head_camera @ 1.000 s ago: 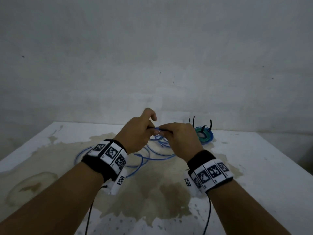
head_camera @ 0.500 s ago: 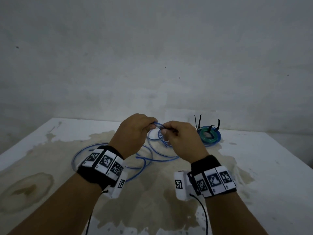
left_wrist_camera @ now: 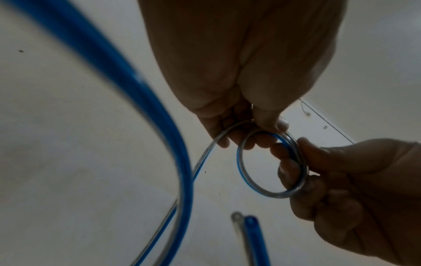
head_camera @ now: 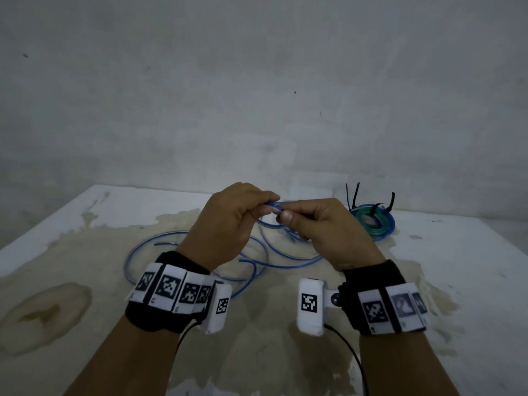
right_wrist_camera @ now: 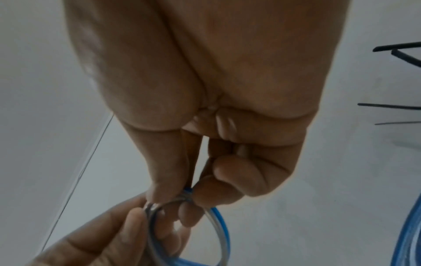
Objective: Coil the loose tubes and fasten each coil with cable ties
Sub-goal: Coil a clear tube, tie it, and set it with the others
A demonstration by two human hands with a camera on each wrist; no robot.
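At the centre of the head view we hold a small loop of blue tube (head_camera: 270, 208) just above the bench (head_camera: 457, 267), its loose length trailing down and sprawling over the stained middle of the surface toward the left. In the left wrist view the loop (left_wrist_camera: 271, 165) reads as one or two turns; we cannot count them exactly. Our left hand (head_camera: 228, 221) pinches the top of the loop between thumb and fingertips, and our right hand (head_camera: 320, 232) pinches its near side, both grips narrow and closed on the tube. We judge that the two pinches sit close together so the springy turns cannot open while we feed in more length.

In the upper right of the bench lies one finished coil (head_camera: 373, 222), blue and green, well apart from our hands. It carries four black cable ties (head_camera: 354, 195) with tails standing up, as far as we can count. A cut tube end (left_wrist_camera: 250, 226) shows low in the left wrist view.
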